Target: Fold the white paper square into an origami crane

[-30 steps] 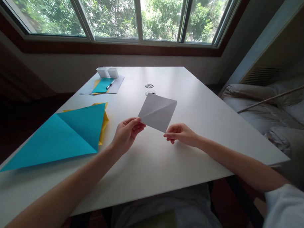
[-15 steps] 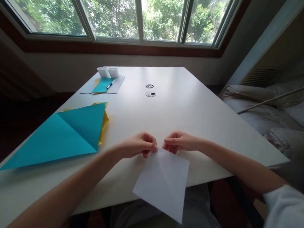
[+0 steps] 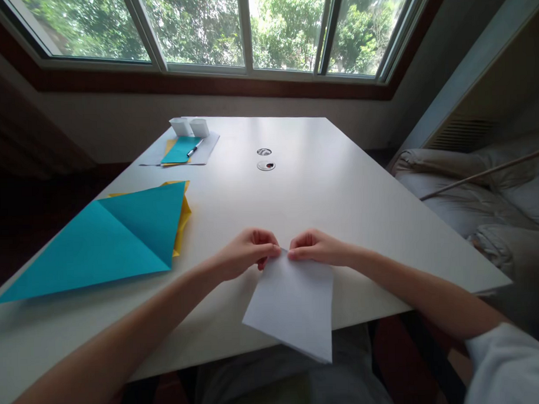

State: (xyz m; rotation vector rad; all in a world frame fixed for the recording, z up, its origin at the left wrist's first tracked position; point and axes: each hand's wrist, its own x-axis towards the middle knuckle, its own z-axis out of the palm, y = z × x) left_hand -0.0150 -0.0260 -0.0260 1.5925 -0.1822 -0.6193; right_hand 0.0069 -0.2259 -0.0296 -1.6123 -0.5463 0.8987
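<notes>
A folded sheet of white paper point(image 3: 295, 307) hangs from my fingers at the table's near edge, its lower corner reaching past that edge. My left hand point(image 3: 251, 250) pinches its top corner between thumb and curled fingers. Just to the right, my right hand point(image 3: 315, 246) grips the upper right edge, thumb on top. The fingertips of both hands are close together but apart. Left of my hands lies a large creased sheet of turquoise paper point(image 3: 103, 249), with folded yellow paper point(image 3: 181, 228) sticking out from under it.
At the far left of the white table point(image 3: 340, 188) stand two small white paper boxes point(image 3: 199, 128). Before them a pen point(image 3: 194, 148) lies on a smaller turquoise sheet point(image 3: 179, 151). Two round discs point(image 3: 266, 165) lie mid-table. A pale padded seat point(image 3: 446, 190) is at the right.
My right hand has taken hold of the white paper's upper edge with its thumb on top. The paper has risen slightly and its lower corner has swung to the right.
</notes>
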